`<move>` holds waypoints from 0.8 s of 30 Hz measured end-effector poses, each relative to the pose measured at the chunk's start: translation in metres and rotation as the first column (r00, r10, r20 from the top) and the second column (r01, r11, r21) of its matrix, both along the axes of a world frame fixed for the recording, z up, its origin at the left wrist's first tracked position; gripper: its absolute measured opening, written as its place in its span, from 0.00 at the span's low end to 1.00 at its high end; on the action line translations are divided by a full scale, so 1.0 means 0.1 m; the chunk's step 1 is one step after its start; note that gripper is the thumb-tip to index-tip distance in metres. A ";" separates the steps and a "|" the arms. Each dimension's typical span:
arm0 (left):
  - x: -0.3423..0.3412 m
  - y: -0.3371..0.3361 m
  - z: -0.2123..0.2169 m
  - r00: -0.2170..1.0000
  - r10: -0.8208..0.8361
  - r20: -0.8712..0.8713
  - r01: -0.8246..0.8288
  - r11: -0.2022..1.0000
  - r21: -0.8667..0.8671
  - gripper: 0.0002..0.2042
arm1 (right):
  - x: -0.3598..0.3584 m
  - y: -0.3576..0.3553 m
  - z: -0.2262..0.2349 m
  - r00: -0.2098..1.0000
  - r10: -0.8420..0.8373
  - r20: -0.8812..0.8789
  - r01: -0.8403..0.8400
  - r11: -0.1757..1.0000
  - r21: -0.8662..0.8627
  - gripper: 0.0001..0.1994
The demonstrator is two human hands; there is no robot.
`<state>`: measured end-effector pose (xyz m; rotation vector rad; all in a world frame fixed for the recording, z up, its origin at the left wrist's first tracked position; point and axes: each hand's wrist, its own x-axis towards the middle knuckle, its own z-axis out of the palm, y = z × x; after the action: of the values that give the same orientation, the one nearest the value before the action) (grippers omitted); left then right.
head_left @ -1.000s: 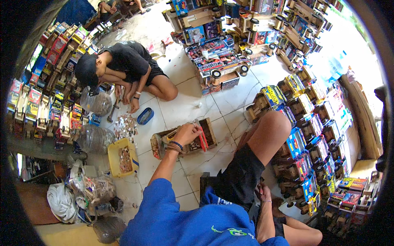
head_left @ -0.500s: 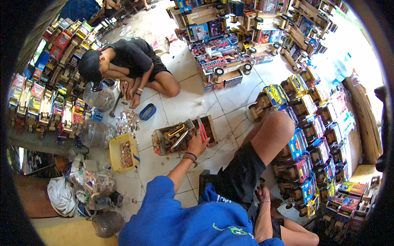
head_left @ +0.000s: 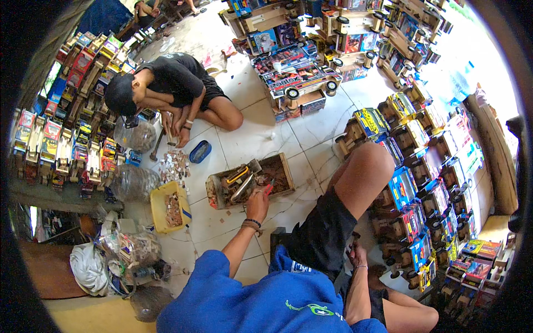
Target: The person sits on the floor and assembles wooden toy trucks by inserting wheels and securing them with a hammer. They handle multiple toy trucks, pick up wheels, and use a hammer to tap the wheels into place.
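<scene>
My left hand (head_left: 257,204) is closed around a red-handled tool (head_left: 268,189) at the near side of a wooden box (head_left: 288,173); the tool's kind is mostly hidden. Inside the box lie a yellow-framed tool (head_left: 239,175), a long grey metal tool (head_left: 242,188) and brownish scraps. Beside my bent knee, low on the right, my right hand (head_left: 358,256) has its fingers curled. Something dark shows at its fingers, too shadowed to name.
A yellow tub (head_left: 158,208) of small pieces stands left of the box, near a blue oval container (head_left: 200,151). A co-worker (head_left: 183,83) sits bent over a hammer (head_left: 157,145). Toy trucks (head_left: 411,188) stand in rows at right, more (head_left: 72,127) at left.
My left hand has drawn back slightly toward me and left, and the red-handled tool now shows less beyond it. My right hand stays low beside my leg.
</scene>
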<state>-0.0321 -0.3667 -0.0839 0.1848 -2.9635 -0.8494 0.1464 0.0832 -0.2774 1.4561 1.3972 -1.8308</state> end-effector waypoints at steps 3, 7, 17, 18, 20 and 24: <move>0.08 0.01 0.07 0.999 -0.007 -0.033 0.008 1.000 0.000 0.10 | 0.02 0.01 -0.06 0.994 0.110 -0.027 -0.110 0.994 0.010 0.16; -0.02 0.00 0.05 0.958 -0.016 0.285 0.062 0.986 -0.155 0.08 | -0.01 0.00 0.04 0.995 0.092 -0.027 -0.090 0.994 0.058 0.17; -0.07 0.21 0.27 0.949 -0.205 0.239 0.287 0.874 -0.391 0.12 | -0.16 -0.19 0.55 0.994 -0.109 -0.013 0.106 0.986 -0.129 0.17; -0.16 0.23 0.19 0.947 -0.271 0.174 0.311 0.908 -0.282 0.12 | -0.15 -0.20 0.54 0.996 -0.092 -0.019 0.089 0.987 -0.130 0.17; -0.39 0.23 -0.08 0.931 -0.344 0.125 0.354 0.933 -0.064 0.16 | -0.14 -0.21 0.53 0.998 -0.043 -0.052 0.039 0.995 -0.088 0.16; -0.99 0.24 -0.84 0.870 -0.266 0.415 0.366 0.913 -0.182 0.12 | -0.10 -0.18 0.57 0.997 0.057 -0.056 -0.058 0.998 -0.028 0.15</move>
<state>-0.1307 -0.3423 -0.1676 -0.1836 -3.5044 -0.4801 0.1363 0.0649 -0.2203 1.3464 1.4166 -1.8610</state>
